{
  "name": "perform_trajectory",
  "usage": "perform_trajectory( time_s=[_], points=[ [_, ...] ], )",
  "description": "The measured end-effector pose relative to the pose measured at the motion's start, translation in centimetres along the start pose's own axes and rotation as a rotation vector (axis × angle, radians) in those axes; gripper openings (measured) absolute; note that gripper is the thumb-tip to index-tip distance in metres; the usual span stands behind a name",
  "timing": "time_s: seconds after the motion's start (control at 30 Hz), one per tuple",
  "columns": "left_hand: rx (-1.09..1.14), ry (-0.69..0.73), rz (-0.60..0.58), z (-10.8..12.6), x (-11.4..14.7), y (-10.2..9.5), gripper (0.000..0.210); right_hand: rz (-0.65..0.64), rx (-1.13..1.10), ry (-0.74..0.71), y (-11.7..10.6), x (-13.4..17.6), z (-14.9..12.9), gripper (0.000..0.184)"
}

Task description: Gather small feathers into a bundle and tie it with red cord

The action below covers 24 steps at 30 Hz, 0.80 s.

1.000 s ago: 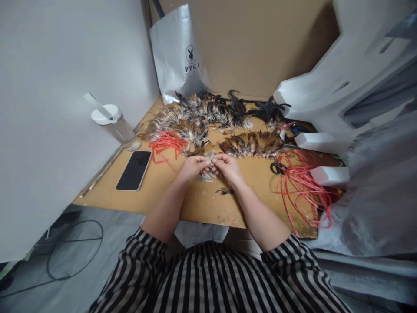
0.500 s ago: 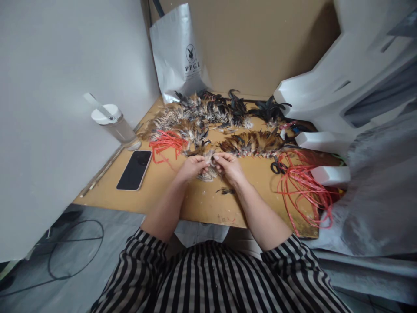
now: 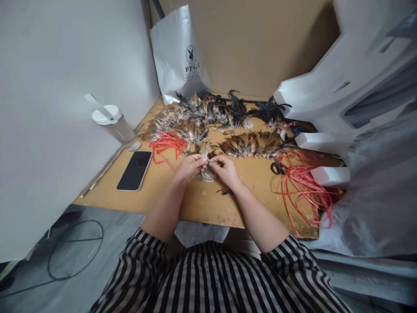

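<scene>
My left hand [image 3: 193, 167] pinches a small bunch of light brown feathers [image 3: 204, 150] that stands up from between thumb and fingers. Against it, the fingertips of my right hand [image 3: 224, 168] are pressed together at the base of the bunch; what they grip is too small to make out. Under my hands lie pale feathers [image 3: 206, 176] on the table. A row of brown feather bunches [image 3: 254, 143] is just beyond my right hand. Red plastic strips [image 3: 167, 143] lie in a heap beyond my left hand.
More feather bunches [image 3: 202, 108] spread along the back of the table [image 3: 208, 204]. A phone [image 3: 134, 170] and a lidded cup [image 3: 115, 126] are at left, a silver bag [image 3: 177, 52] behind. Black-handled scissors [image 3: 277, 167] and red strips [image 3: 304, 187] are at right, beside white foam pieces [image 3: 330, 174].
My right hand has shifted slightly left, so its fingertips now meet those of my left hand. The feather bunch now points more upright.
</scene>
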<state>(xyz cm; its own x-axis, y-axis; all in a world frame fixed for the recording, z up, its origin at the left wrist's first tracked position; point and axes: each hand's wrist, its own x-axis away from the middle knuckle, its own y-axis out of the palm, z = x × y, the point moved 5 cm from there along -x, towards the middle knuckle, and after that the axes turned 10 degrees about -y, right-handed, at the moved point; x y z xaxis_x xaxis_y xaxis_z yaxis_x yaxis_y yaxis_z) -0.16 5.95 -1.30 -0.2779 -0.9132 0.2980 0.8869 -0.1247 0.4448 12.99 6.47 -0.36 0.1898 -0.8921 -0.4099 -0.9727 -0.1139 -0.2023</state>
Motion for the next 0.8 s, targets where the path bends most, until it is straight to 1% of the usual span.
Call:
perform_trajectory(
  time_s=[0.13, 0.27, 0.47, 0.53, 0.63, 0.7, 0.8],
  points=[
    [0.054, 0.020, -0.005, 0.3, 0.1, -0.2, 0.022, 0.049, -0.059, 0.044, -0.7, -0.3, 0.7, 0.015],
    [0.110, 0.020, 0.001, 0.5, 0.1, -0.2, 0.020, 0.043, -0.106, 0.085, -0.7, -0.4, 0.7, 0.015],
    [0.251, 0.052, -0.023, 1.2, 0.3, -0.6, 0.015, 0.054, -0.083, 0.116, -1.0, -0.4, 0.8, 0.016],
    [0.327, 0.071, -0.014, 1.7, 0.5, -0.9, 0.013, 0.073, -0.073, 0.115, -1.3, -0.4, 1.1, 0.018],
    [0.447, 0.121, 0.002, 2.4, 1.0, -1.5, 0.010, 0.099, -0.031, 0.076, -1.7, -0.5, 1.3, 0.019],
    [0.508, 0.147, 0.001, 2.7, 1.2, -1.7, 0.008, 0.055, 0.018, 0.036, -1.7, -0.5, 0.9, 0.018],
    [0.524, 0.156, 0.000, 2.8, 1.4, -1.7, 0.008, -0.073, 0.065, -0.041, -1.2, -0.5, -0.5, 0.018]
  ],
)
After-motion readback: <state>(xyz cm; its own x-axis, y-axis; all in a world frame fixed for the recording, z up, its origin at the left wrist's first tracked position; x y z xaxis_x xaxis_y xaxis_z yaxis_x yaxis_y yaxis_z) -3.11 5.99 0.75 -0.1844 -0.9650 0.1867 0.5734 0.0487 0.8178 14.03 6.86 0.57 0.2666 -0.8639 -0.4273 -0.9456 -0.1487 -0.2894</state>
